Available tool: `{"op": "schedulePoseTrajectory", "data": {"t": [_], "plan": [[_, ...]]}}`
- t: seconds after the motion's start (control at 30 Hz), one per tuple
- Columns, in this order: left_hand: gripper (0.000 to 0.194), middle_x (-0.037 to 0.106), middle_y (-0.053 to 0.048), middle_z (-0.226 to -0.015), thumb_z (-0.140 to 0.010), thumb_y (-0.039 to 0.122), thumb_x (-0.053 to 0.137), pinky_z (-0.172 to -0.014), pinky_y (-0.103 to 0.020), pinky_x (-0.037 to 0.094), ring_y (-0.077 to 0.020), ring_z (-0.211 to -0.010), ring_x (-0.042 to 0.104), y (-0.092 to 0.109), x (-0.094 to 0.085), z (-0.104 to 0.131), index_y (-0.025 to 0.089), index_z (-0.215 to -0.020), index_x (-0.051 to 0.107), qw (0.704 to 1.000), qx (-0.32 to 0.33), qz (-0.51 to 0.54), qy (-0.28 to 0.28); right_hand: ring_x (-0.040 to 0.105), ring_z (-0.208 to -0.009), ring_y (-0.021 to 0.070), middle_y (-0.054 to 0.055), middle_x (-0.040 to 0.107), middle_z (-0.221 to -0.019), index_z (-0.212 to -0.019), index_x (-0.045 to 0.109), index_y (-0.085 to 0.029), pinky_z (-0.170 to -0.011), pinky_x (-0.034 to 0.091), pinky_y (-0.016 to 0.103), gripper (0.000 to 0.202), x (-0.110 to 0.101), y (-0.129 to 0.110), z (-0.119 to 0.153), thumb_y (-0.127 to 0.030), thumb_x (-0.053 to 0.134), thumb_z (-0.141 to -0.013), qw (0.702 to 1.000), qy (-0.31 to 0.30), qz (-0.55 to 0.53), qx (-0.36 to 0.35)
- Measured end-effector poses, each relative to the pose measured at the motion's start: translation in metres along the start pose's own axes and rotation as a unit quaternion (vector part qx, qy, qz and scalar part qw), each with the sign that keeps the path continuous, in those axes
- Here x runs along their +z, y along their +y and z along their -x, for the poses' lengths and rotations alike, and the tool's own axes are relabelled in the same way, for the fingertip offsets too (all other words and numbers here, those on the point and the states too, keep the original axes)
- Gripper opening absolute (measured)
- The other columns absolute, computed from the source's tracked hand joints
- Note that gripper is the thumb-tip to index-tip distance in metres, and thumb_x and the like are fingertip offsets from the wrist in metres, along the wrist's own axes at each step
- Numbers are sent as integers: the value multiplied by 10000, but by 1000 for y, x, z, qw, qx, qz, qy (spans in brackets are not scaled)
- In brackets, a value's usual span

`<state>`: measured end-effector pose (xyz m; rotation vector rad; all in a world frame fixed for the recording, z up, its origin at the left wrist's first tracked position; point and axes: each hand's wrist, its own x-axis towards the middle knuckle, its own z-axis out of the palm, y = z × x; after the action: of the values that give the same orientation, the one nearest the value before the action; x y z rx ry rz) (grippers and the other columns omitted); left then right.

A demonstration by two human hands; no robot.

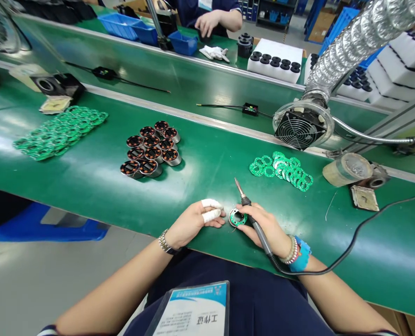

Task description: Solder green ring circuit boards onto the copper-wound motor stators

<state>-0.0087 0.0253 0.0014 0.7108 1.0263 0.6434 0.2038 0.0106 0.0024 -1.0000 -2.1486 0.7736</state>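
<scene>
My right hand (265,226) is wrapped round a soldering iron (259,232), its tip pointing up and away from me. The fingers of that hand also touch a round part with a green ring board (238,218) on top, at the bench's near edge. Just left of it is my left hand (202,218), with white covers on two fingers; its fingers are bent close together, and whether they pinch something small cannot be made out. Copper-wound motor parts (151,153) stand grouped left of centre. Green ring boards (286,169) lie loosely piled to the right.
More green ring boards (58,133) cover the bench (200,163) at left. A fan (300,128) on a foil duct hangs at right, near a cloudy cup (347,169) and a sponge tray (364,198). The iron's cable crosses my right wrist. Another person's hand (210,22) is beyond the divider.
</scene>
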Motion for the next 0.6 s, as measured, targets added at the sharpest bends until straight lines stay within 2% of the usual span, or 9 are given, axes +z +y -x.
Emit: {"op": "schedulePoseTrajectory", "data": {"t": [0.13,0.23,0.33,0.5,0.6], "plan": [[228,657,-27,-728,-653,263,745,-658,-237,513,-120,-660,623,-11,7,8,113,-772,622,1000,4,-16,7,573,-960,196,87,610,-1064,-1150,463,-217,-822,501,342,344,5,-4,5,-182,568,-824,999,29,7,11],[225,620,-1,-652,-654,283,738,-605,-218,508,-97,-603,587,-14,20,7,118,-758,626,999,14,32,23,572,-958,196,89,610,-1069,-1145,464,-214,-823,501,343,346,6,-5,5,-180,574,-818,999,37,13,9],[219,580,14,-640,-642,278,739,-550,-215,509,-89,-577,558,-12,27,5,122,-740,621,998,5,58,11,572,-965,195,91,608,-1064,-1156,463,-215,-817,504,342,351,6,-4,5,-184,566,-822,999,38,17,10],[165,571,6,-582,-628,224,713,-537,-220,511,-101,-561,566,-6,22,3,114,-663,594,998,-37,39,-38,575,-965,197,89,604,-1048,-1167,464,-212,-819,504,347,370,7,-4,6,-189,577,-815,999,31,14,20],[169,593,-6,-570,-609,215,721,-556,-228,511,-110,-558,584,-5,17,2,108,-655,598,997,-57,14,-40,571,-969,194,90,600,-1063,-1166,462,-210,-831,500,347,368,9,-4,7,-194,578,-818,999,30,7,17]]}}
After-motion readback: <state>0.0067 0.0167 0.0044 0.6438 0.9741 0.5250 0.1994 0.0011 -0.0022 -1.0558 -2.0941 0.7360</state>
